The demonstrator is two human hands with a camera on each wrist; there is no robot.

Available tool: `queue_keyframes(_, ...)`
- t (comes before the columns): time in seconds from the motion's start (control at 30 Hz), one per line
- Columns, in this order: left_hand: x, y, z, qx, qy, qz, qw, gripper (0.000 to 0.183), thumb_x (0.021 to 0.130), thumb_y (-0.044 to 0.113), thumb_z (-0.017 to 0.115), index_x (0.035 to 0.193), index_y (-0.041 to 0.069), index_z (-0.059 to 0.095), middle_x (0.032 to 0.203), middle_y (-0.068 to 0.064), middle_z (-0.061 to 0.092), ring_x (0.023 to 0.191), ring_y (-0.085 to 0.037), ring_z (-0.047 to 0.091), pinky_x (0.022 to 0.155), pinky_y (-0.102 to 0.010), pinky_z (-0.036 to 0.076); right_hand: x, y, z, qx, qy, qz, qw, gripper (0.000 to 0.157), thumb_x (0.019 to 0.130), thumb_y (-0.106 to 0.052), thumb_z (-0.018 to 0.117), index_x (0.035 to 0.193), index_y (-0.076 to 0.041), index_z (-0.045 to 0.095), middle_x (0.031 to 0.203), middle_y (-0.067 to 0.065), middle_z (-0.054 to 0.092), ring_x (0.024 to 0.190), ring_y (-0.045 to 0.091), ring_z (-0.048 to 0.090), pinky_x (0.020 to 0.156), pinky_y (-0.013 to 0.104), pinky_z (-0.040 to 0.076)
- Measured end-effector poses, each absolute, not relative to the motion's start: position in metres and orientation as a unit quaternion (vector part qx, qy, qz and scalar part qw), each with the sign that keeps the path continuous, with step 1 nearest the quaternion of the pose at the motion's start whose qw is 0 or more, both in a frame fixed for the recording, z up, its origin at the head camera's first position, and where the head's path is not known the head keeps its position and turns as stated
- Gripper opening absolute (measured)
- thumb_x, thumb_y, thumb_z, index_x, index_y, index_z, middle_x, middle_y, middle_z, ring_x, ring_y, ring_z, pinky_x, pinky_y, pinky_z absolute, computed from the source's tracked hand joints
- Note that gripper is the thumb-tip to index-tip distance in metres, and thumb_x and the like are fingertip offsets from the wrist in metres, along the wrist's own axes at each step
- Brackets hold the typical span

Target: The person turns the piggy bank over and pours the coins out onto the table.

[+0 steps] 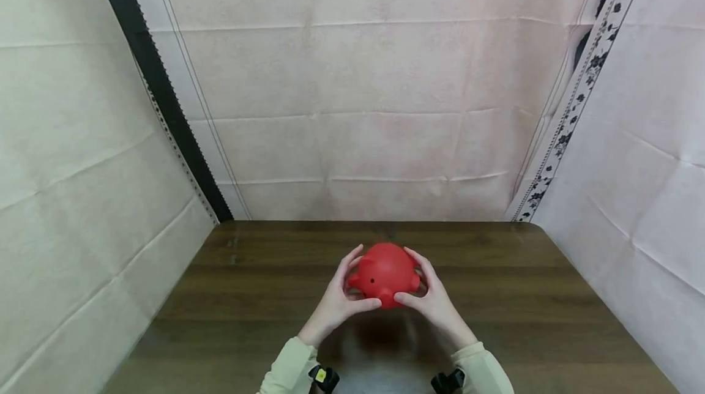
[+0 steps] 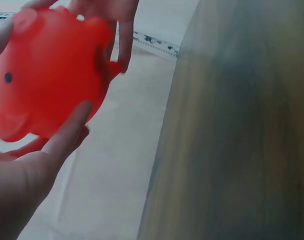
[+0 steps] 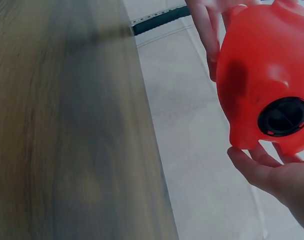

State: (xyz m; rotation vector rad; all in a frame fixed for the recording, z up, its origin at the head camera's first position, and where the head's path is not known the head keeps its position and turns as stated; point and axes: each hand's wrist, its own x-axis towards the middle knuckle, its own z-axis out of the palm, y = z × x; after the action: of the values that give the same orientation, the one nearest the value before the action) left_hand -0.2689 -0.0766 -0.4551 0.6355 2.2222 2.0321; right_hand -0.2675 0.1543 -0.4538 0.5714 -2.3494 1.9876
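Both hands hold a red piggy bank point(image 1: 388, 268) between them, over the table. Its snout end and one black eye face the wearer in the head view. On its left side my left hand point(image 1: 343, 299) grips it, thumb near the snout and fingers behind. My right hand point(image 1: 432, 302) grips the opposite side, its fingertips at the feet in the right wrist view. There, a round black plug point(image 3: 284, 116) shows in the belly between the feet. The left wrist view shows the piggy bank's side, with a small tail beside the right hand's fingers.
The dark brown wooden table point(image 1: 264, 296) spreads beneath the hands. White creased cloth point(image 1: 352, 76) hangs behind it, with more cloth on the left and right sides. A black strip point(image 1: 165, 94) runs down the left corner, a floral border point(image 1: 578, 94) down the right.
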Motion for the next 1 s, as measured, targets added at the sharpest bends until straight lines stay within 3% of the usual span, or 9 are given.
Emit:
queue_keyframes(0.33, -0.272, -0.078, -0.455, 0.22, 0.749, 0.62, 0.071, 0.087, 0.077, 0.028, 0.082, 0.146, 0.045, 0.031, 0.148, 0.001, 0.039, 0.125, -0.029, 0.049, 0.093, -0.038, 0.055, -0.265, 0.16, -0.455, 0.201, -0.788, 0.58, 0.053, 0.082, 0.076, -0.018, 0.082, 0.144, -0.03, 0.039, 0.137, 0.0, 0.043, 0.116, 0.02, 0.053, 0.087, 0.028, 0.055)
queue_keyframes(0.63, -0.264, -0.08, -0.461, 0.208, 0.746, 0.622, 0.116, 0.078, 0.077, 0.028, 0.08, 0.141, 0.045, 0.037, 0.142, -0.004, 0.046, 0.122, -0.026, 0.048, 0.091, -0.04, 0.055, -0.256, 0.158, -0.462, 0.242, -0.818, 0.519, 0.06, 0.083, 0.072, -0.029, 0.085, 0.142, -0.034, 0.041, 0.14, 0.002, 0.04, 0.119, 0.029, 0.049, 0.082, 0.029, 0.056)
queue_keyframes(1.0, -0.264, -0.073, -0.462, 0.212, 0.747, 0.623, 0.093, 0.075, 0.077, 0.027, 0.081, 0.139, 0.045, 0.041, 0.141, -0.001, 0.046, 0.123, -0.028, 0.047, 0.089, -0.038, 0.056, -0.257, 0.158, -0.46, 0.243, -0.822, 0.514, 0.049, 0.084, 0.072, -0.029, 0.084, 0.143, -0.033, 0.039, 0.142, 0.003, 0.039, 0.12, 0.029, 0.048, 0.086, 0.028, 0.055)
